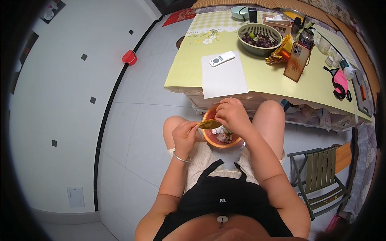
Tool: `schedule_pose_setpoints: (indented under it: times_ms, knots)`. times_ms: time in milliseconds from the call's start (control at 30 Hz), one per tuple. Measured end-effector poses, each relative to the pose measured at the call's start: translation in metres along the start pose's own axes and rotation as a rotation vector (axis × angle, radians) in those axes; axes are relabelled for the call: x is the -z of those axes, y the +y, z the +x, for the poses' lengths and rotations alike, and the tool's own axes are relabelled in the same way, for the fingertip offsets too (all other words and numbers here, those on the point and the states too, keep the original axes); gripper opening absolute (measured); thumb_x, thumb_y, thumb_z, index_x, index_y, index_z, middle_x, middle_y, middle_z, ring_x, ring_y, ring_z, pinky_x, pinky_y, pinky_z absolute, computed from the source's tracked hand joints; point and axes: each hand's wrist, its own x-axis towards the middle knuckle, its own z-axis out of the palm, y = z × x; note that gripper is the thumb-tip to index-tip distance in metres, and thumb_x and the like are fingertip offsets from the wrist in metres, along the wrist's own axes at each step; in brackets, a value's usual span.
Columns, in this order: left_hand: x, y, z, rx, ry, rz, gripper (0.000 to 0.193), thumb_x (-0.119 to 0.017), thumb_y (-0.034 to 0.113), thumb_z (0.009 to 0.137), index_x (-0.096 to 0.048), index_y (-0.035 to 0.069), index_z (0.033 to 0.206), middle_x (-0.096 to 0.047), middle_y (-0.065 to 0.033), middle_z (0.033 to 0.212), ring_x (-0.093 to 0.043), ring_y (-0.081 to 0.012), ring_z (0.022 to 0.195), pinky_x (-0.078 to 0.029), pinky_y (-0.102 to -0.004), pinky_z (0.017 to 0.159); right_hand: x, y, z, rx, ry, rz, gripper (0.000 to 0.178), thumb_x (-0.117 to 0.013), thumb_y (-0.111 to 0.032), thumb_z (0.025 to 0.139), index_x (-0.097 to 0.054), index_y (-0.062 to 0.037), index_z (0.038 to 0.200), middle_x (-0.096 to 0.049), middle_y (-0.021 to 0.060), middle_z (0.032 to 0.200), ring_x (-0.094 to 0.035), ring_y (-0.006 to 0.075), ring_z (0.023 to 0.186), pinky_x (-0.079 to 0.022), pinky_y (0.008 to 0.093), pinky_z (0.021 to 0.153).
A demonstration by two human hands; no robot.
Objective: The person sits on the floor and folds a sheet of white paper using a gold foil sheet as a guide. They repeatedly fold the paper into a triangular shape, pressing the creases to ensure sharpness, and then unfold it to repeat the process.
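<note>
Between both hands stretches a small shiny gold packet (pixel 207 124), above an orange bin (pixel 209 114) set between my knees. My left hand (pixel 185 136), with a silver bangle at the wrist, pinches the packet's left end. On its right end the fingers of my right hand (pixel 234 116) are closed, the back of that hand turned up. White crumpled paper (pixel 218 129) and dark scraps (pixel 226 138) lie inside the bin. Whether the packet is torn, or what is in it, I cannot tell.
A table with a yellow-green cloth (pixel 183 72) stands ahead, bearing a white remote (pixel 222 59) on paper, a basket of grapes (pixel 259 51), gold packets (pixel 276 56) and an upright phone (pixel 296 62). A folding chair (pixel 321 170) is at right, a red bucket (pixel 129 58) by the left wall.
</note>
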Motion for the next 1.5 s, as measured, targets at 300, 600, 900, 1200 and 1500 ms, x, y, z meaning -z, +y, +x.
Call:
schedule_pose_setpoints:
  times_ms: [300, 600, 900, 1200, 1500]
  knots:
    - [-0.004, -0.003, 0.003, -0.032, 0.034, -0.038, 0.008, -0.069, -0.001, 0.086, -0.073, -0.003, 0.093, -0.066, -0.0065, 0.080, -0.061, -0.0143, 0.073, -0.048, -0.0240, 0.065, -0.007, 0.003, -0.001, -0.037, 0.099, 0.003, 0.028, -0.076, -0.016, 0.074, -0.071, -0.0084, 0.101, -0.068, 0.0080, 0.107, -0.059, 0.0302, 0.110, -0.041, 0.0450, 0.104]
    - [-0.001, -0.008, 0.020, 0.529, 0.170, -0.873, 0.014, -0.065, 0.003, 0.092, -0.066, -0.007, 0.102, -0.065, -0.0077, 0.086, -0.058, -0.0150, 0.072, -0.050, -0.0268, 0.066, -0.012, 0.031, -0.002, -0.667, 0.363, 1.057, 0.046, -0.066, -0.012, 0.094, -0.050, 0.0057, 0.133, -0.064, 0.0122, 0.119, -0.060, 0.0145, 0.106, -0.048, 0.0282, 0.093]
    - [-0.038, -0.018, 0.030, 0.615, 0.167, -1.170, 0.013, -0.064, 0.008, 0.095, -0.063, -0.001, 0.105, -0.065, -0.0065, 0.087, -0.060, -0.0158, 0.072, -0.052, -0.0290, 0.067, -0.012, 0.007, 0.001, -0.642, 0.252, 1.466, 0.039, -0.059, -0.024, 0.100, -0.054, -0.0002, 0.130, -0.066, 0.0052, 0.112, -0.064, 0.0090, 0.096, -0.051, 0.0242, 0.082]
    - [-0.055, 0.000, 0.056, 0.548, -0.181, -0.791, 0.010, -0.068, 0.006, 0.089, -0.069, -0.002, 0.095, -0.064, -0.0026, 0.075, -0.054, -0.0094, 0.063, -0.044, -0.0224, 0.060, 0.002, 0.026, 0.001, -0.605, 0.514, 1.180, 0.022, -0.057, -0.007, 0.097, -0.061, 0.0017, 0.117, -0.062, -0.0020, 0.092, -0.055, 0.0036, 0.077, -0.044, 0.0191, 0.067]
    - [-0.092, 0.038, 0.135, 0.384, -0.176, -0.681, 0.012, -0.069, 0.006, 0.088, -0.068, -0.005, 0.093, -0.062, -0.0032, 0.073, -0.051, -0.0095, 0.059, -0.038, -0.0215, 0.054, 0.033, 0.051, -0.001, -0.700, 0.975, 1.197, 0.038, -0.053, -0.018, 0.101, -0.048, -0.0003, 0.135, -0.063, 0.0114, 0.122, -0.061, 0.0125, 0.091, -0.046, 0.0224, 0.074]
